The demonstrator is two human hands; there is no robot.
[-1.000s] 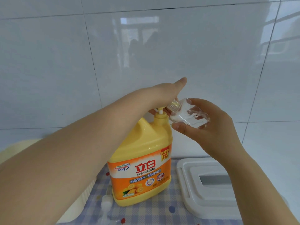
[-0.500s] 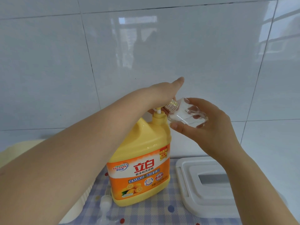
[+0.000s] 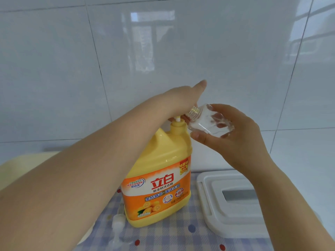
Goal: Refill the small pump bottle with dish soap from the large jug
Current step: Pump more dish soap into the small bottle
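A large yellow dish soap jug point(image 3: 159, 171) with an orange label stands upright on a checked cloth. My left hand point(image 3: 183, 98) lies over the jug's pump head, palm down, fingers stretched toward the wall. My right hand point(image 3: 233, 136) grips a small clear bottle point(image 3: 208, 122), tilted so its open threaded neck points left at the jug's pump. The pump nozzle is hidden under my left hand. The small bottle's own white pump top point(image 3: 117, 221) lies on the cloth at the jug's front left.
A white plastic lidded box point(image 3: 226, 205) sits on the cloth to the right of the jug. A cream-coloured basin edge point(image 3: 23, 160) shows at the far left behind my forearm. A glossy white tiled wall point(image 3: 163, 51) rises close behind everything.
My left hand has sunk slightly on the pump head. The right hand and the clear bottle have stayed at the nozzle.
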